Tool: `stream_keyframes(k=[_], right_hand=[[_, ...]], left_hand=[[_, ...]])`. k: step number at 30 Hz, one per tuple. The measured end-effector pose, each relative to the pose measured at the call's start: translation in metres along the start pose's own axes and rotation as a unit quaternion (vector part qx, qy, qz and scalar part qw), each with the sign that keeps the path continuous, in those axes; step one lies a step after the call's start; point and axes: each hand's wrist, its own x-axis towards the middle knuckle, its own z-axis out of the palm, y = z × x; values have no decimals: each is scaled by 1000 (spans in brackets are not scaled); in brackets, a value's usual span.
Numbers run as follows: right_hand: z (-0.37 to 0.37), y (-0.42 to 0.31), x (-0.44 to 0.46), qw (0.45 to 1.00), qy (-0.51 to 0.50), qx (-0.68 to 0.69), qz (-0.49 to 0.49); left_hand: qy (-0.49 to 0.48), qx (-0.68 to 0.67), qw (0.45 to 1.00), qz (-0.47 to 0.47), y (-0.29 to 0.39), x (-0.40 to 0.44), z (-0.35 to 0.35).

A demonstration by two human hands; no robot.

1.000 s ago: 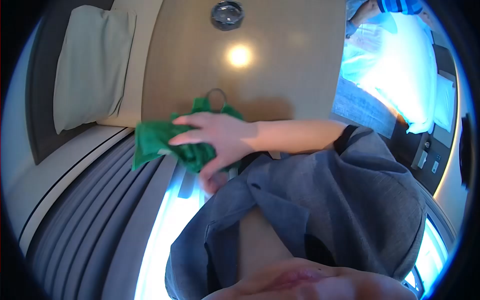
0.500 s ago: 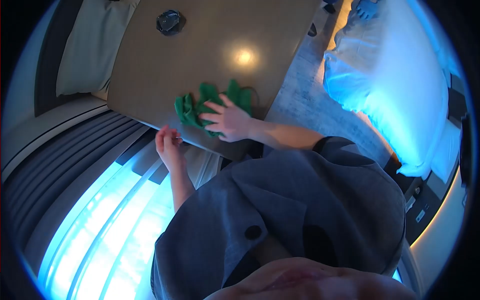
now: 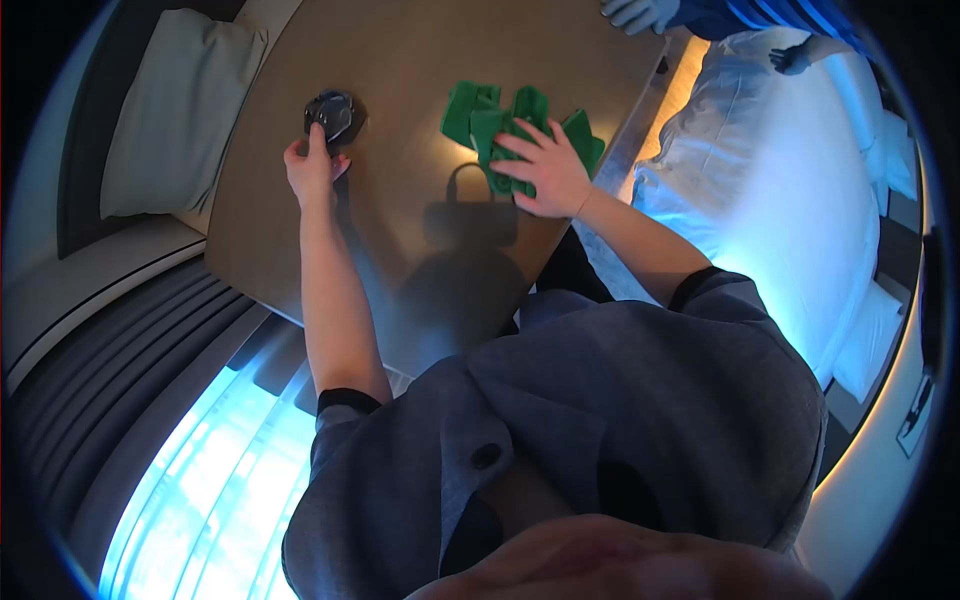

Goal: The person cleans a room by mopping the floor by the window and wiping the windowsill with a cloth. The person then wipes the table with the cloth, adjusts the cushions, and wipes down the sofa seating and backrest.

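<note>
My left hand [image 3: 314, 172] is closed on the near rim of a dark, faceted glass ashtray [image 3: 338, 115] on the brown table [image 3: 390, 60]. A finger reaches over the rim, and part of the grip is hidden. To the right, my right hand [image 3: 545, 170] lies with fingers spread on a crumpled green cloth [image 3: 470, 115], pressing it against the tabletop. Folds of the cloth stick out beyond the fingers on both sides.
At the table's far right corner rests another person's hand [image 3: 640, 12]; that person's other hand [image 3: 790, 60] is over the white bed [image 3: 760, 200]. A pale cushion [image 3: 180, 115] leans at the left. Dark curtains [image 3: 120, 340] hang beside a bright window.
My left hand has reached forward from the table's near edge to the ashtray. My right hand has slid the green cloth forward and right. Another person has come to the far corner.
</note>
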Motion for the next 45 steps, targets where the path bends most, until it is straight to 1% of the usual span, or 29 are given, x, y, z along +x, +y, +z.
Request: stream_keyframes(k=[1,4,7,10,11,13,14,15,16,17,19,21,23,24,25,26,27,28,29,32,34,36,37,38,39,40,41,43,45], right_hand=[[-3,9,5,1000,-14,9,-26],[-14,42,25,991,-50,45,-115],[-19,112,72,991,-10,3,-131],[-34,203,129,996,33,-83,-25],[-42,226,144,993,42,-113,6],[-61,267,184,990,44,-116,72],[-62,300,203,984,28,-103,141],[-63,327,219,971,78,-132,182],[-81,330,232,955,30,-94,279],[-83,344,242,956,83,-38,279],[-110,308,234,968,165,48,186],[-118,239,206,976,200,74,36],[-129,175,185,978,166,122,-11],[-129,115,158,981,144,103,-78],[-122,49,136,977,66,140,-148],[-110,2,112,962,-16,181,-206],[-90,-35,88,935,-98,222,-257],[-30,-55,45,864,-226,304,-332],[-39,-91,35,845,-301,75,-435],[30,-123,4,753,-231,140,-600],[30,-139,36,794,-209,99,-562],[30,-124,90,870,-141,98,-462],[27,-104,119,914,-94,84,-386],[25,-72,147,943,20,81,-322],[13,-31,183,967,20,23,-252],[0,11,205,983,66,-22,-170],[-11,63,219,990,77,-64,-96],[-25,168,234,990,96,-103,26],[-48,250,226,974,82,-146,156]], left_hand=[[9,32,999,-12,7,7,8],[0,42,999,-31,-7,32,7],[29,31,999,-28,-15,21,8],[58,-112,989,-78,-21,-37,10],[76,-165,978,-100,-29,-57,3],[126,-282,941,-140,-46,-96,-12],[122,-318,928,-151,-53,-120,-24],[116,-354,914,-159,-60,-142,-42],[108,-387,901,-164,-70,-165,-60],[132,-410,890,-150,-80,-185,-79],[167,-452,868,-121,-108,-231,-103],[218,-469,849,-109,-135,-271,-117],[277,-480,827,-92,-148,-290,-115],[315,-483,813,-85,-154,-296,-113],[353,-497,789,-75,-171,-300,-115],[365,-506,777,-81,-187,-303,-114],[369,-506,776,-76,-184,-302,-107],[372,-506,775,-71,-180,-303,-100],[375,-509,772,-64,-181,-305,-92],[427,-306,850,-29,-214,-307,-68],[425,-412,805,-40,-211,-312,-65],[427,-494,755,-60,-181,-310,-57],[426,-490,759,-48,-191,-307,-55],[425,-484,764,-36,-209,-303,-56],[428,-475,768,-32,-222,-301,-56],[444,-359,820,-39,-223,-301,-49],[462,-236,853,-50,-223,-302,-42],[449,-412,789,-82,-181,-290,-24],[450,-404,791,-94,-182,-290,-20]])
